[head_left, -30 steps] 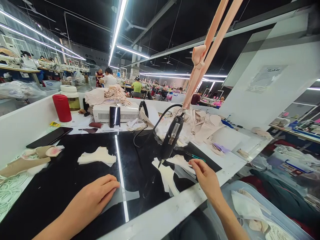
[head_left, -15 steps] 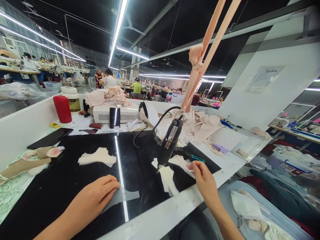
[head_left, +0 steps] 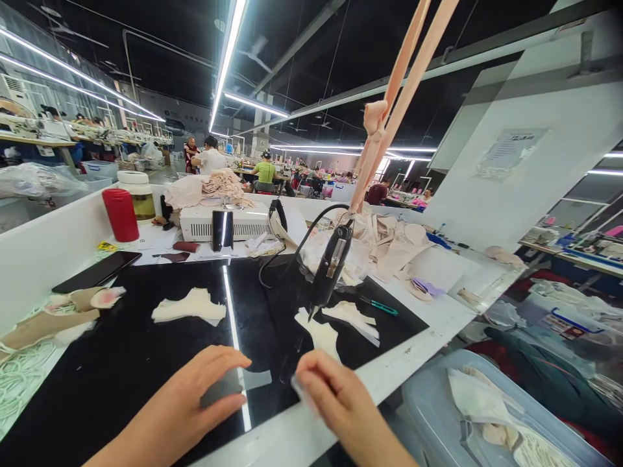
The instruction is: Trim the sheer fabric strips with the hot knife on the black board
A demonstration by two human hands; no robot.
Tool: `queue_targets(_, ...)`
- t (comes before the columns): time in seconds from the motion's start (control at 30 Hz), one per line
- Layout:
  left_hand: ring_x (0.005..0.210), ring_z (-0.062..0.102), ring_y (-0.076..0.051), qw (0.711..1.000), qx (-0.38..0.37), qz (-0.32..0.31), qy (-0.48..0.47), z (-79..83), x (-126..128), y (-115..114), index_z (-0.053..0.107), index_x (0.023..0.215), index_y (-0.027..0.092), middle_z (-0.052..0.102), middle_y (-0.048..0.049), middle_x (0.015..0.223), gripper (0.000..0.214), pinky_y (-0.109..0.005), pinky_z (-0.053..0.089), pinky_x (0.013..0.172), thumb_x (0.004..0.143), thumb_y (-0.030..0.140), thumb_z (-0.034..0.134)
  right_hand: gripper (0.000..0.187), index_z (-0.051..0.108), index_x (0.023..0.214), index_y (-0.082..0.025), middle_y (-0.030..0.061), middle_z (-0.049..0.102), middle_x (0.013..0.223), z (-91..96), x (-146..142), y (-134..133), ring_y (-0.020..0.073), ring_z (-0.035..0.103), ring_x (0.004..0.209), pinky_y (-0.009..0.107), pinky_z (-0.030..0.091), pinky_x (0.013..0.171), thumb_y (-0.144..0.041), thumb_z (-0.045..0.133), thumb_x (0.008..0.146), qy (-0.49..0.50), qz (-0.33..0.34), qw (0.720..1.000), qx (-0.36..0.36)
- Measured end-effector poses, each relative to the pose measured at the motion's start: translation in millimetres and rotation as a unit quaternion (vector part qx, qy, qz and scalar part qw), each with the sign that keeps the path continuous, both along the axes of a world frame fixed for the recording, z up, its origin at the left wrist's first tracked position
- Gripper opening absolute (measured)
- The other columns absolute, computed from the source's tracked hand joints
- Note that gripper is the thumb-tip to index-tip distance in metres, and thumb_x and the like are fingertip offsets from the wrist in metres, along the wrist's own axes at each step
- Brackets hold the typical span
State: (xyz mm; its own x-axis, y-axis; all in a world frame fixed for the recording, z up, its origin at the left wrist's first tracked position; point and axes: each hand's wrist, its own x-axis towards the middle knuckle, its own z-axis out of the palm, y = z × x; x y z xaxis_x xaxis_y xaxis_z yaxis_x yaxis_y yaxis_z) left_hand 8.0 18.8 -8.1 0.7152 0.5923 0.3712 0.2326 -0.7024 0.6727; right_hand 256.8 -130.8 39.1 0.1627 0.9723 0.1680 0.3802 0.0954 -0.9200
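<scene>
My left hand [head_left: 195,395] hovers low over the black work surface [head_left: 126,363], thumb and fingers spread. Near its fingertips a sheer, pale fabric piece [head_left: 257,379] lies flat, partly hidden by the hand. Facing it, my right hand [head_left: 335,399] pinches a thin, whitish sheer piece [head_left: 299,389], blurred and mostly covered by the fingers. Just beyond, a black corded hand tool [head_left: 331,269] hangs tip down from knotted peach straps [head_left: 372,152]. Its tip is close to a cream cut piece [head_left: 318,334], and another cream piece [head_left: 353,318] lies to the right.
More cream pieces [head_left: 189,306] lie left of centre. Teal-handled snips [head_left: 382,306] rest at the right. Behind stand a white vented box [head_left: 204,224], a phone [head_left: 222,230] and a red bottle [head_left: 120,214]. A grey-blue bin [head_left: 428,389] holds fabric parts at lower right.
My right hand has come left from the pieces on the right, bringing a thin sheer piece. My left hand has lifted and its fingers have spread.
</scene>
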Motion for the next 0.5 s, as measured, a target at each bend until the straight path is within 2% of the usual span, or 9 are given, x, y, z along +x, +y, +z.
queue_targets(0.07, 0.102, 0.073, -0.025, 0.996, -0.081, -0.023, 0.007, 3.1, 2, -11, 0.073, 0.128, 0.041, 0.075, -0.001, 0.123, 0.045, -0.034, 0.062, 0.091, 0.083, 0.038, 0.082, 0.016, 0.061, 0.087, -0.024, -0.0078, 0.053, 0.061, -0.8, -20, 5, 0.0111, 0.05, 0.056, 0.021, 0.039, 0.059, -0.026, 0.058, 0.102, -0.019, 0.074, 0.997, -0.02)
queue_targets(0.13, 0.088, 0.07, -0.021, 0.984, -0.17, -0.055, 0.02, 5.9, 7, -21, 0.072, 0.129, 0.039, 0.077, 0.0008, 0.107, 0.056, -0.029, 0.059, 0.078, 0.075, 0.037, 0.086, 0.014, 0.06, 0.086, -0.025, -0.0082, 0.055, 0.063, 0.3, -35, 10, 0.0108, 0.053, 0.059, 0.021, 0.04, 0.062, -0.017, 0.058, 0.097, -0.037, 0.124, 0.991, -0.026)
queue_targets(0.23, 0.071, 0.06, -0.015, 0.942, -0.319, -0.104, 0.01, 8.7, 15, -32, 0.075, 0.114, 0.03, 0.07, 0.0036, 0.083, 0.042, -0.023, 0.047, 0.065, 0.074, 0.036, 0.084, 0.016, 0.062, 0.085, -0.025, -0.0063, 0.067, 0.079, 5.4, -51, 16, 0.0123, 0.062, 0.072, 0.021, 0.043, 0.069, -0.012, 0.059, 0.093, -0.062, 0.151, 0.986, -0.015)
queue_targets(0.3, 0.068, 0.055, -0.013, 0.906, -0.401, -0.134, -0.013, 9.9, 19, -35, 0.074, 0.101, 0.024, 0.065, 0.0032, 0.081, 0.029, -0.023, 0.042, 0.064, 0.076, 0.038, 0.083, 0.019, 0.066, 0.087, -0.026, -0.006, 0.073, 0.091, 9.0, -57, 20, 0.0137, 0.067, 0.082, 0.022, 0.045, 0.076, -0.01, 0.059, 0.093, -0.071, 0.153, 0.986, -0.007)
queue_targets(0.4, 0.067, 0.05, -0.011, 0.873, -0.464, -0.149, -0.018, 13.5, 20, -33, 0.073, 0.096, 0.021, 0.061, 0.0031, 0.078, 0.036, -0.023, 0.037, 0.063, 0.074, 0.046, 0.086, 0.023, 0.073, 0.098, -0.03, -0.0058, 0.074, 0.093, 10.0, -55, 27, 0.0149, 0.07, 0.085, 0.022, 0.048, 0.077, -0.012, 0.061, 0.09, -0.053, 0.106, 0.993, 0.012)
queue_targets(0.5, 0.06, 0.04, -0.009, 0.857, -0.508, -0.084, 0.008, 22.8, 18, -31, 0.074, 0.095, 0.019, 0.055, 0.0053, 0.069, 0.039, -0.023, 0.03, 0.058, 0.073, 0.049, 0.085, 0.023, 0.073, 0.115, -0.028, 0.0006, 0.073, 0.101, 4.2, -40, 29, 0.0194, 0.069, 0.091, 0.027, 0.054, 0.08, -0.031, 0.067, 0.092, -0.005, -0.022, 0.999, 0.042)
